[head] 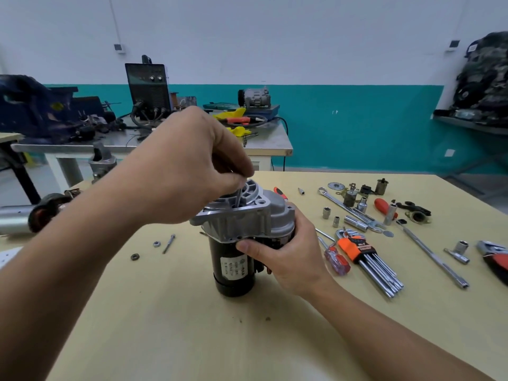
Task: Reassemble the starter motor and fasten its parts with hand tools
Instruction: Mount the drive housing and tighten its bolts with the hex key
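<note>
Head view: a starter motor with a black cylindrical body and a white label stands upright near the middle of the pale yellow wooden table. Its silver cast-metal nose housing is on top.

The right hand grips the motor from the right. Its fingers are wrapped round the join of body and housing, and the thumb is pressed on the near face just under the housing flange.

The left hand hovers over the housing with its fingers curled, pinching a thin silver metal shaft. The shaft points down into the open top of the housing. I cannot tell what its lower end meets.

On the table left of the motor lie 1 long silver bolt, 1 small silver nut just beside it, and 1 dark ring-shaped nut nearer.

To the right lie a set of chrome hex keys in an orange holder and, touching its left side, a screwdriver with a clear red handle. Farther back are 2 small chrome sockets, a long chrome spanner and a red-handled tool. A long chrome extension bar lies at the right.

Beyond the table stands a steel workbench with a black box-shaped machine on it.
</note>
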Tool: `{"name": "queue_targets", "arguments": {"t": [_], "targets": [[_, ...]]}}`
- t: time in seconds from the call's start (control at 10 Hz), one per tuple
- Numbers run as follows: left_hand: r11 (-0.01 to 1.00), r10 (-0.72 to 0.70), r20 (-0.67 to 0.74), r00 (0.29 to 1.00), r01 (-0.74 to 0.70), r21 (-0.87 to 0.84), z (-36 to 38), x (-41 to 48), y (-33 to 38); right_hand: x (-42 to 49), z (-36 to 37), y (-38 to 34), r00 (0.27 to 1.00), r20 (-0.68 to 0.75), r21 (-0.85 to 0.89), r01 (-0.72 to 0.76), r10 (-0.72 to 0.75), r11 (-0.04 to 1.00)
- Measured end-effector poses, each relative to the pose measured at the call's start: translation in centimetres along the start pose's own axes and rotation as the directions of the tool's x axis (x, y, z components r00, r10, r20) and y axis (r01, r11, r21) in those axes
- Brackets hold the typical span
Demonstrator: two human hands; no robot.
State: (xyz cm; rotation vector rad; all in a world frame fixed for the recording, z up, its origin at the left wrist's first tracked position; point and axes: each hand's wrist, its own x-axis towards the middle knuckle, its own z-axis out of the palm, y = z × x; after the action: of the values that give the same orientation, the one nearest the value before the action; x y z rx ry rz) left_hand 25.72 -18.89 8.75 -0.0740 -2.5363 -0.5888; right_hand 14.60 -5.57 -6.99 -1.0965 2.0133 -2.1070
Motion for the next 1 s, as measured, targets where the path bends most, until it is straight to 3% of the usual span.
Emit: {"name": "queue_targets", "arguments": {"t": [0.2, 0.6, 0.8, 1.0], "targets": [[0.999, -0.033, -0.029, 0.999, 0.033, 0.009, -0.1, -0.2, 0.0, 0.0, 0.1, 0.0, 1.000, -0.011, 0.015, -0.002, 0.003, 1.000], [0.953, 0.044, -0.070, 0.997, -0.021, 0.302, 0.8, -0.1, 1.5, 0.0, 0.3, -0.1, 1.000, -0.016, 0.001, 0.017, -0.017, 1.000], [0.998, -0.057, 0.010, 0.998, 0.057, 0.005, 0.5, 0.8, 0.4, -0.3, 0.2, 0.1, 0.999, -0.036, 0.004, 0.017, -0.016, 1.000], [0.967, -0.048, -0.144, 0.988, 0.010, -0.254, 2.8, -0.5, -1.1, -0.3, -1.1, 0.0, 0.998, -0.052, -0.004, 0.030, -0.030, 1.000]]}}
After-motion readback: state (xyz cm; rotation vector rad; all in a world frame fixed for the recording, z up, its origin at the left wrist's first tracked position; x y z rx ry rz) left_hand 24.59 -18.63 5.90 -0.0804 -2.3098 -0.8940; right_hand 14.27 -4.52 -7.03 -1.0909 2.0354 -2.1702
